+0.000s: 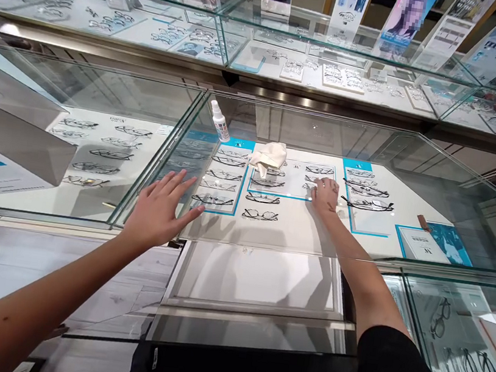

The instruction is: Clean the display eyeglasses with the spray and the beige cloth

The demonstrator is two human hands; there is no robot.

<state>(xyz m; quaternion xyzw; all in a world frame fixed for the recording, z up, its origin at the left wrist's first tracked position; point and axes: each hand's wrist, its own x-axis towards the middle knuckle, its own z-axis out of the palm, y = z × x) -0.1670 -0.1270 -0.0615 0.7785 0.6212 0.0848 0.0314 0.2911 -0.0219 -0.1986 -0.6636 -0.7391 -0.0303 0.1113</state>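
Note:
My left hand (159, 207) rests over the glass top at the left, fingers spread, holding nothing. Inside the display case, my right hand (326, 194) has its fingers bent and drawn together at the edge of a pair of eyeglasses (309, 186) in the right column of the middle tray (290, 196). The fingers partly cover that pair. Left of it are a crumpled cream cloth (271, 157) and dark-framed glasses (260, 215). A white spray bottle (220, 122) stands behind the left column of frames.
More glasses lie at the left (111, 154) and right (366, 204) of the case. A large white box (9, 140) stands at the far left. Glass edges (159, 161) divide the counter. An open drawer (257, 280) is in front, and another glass showcase (341, 45) runs behind.

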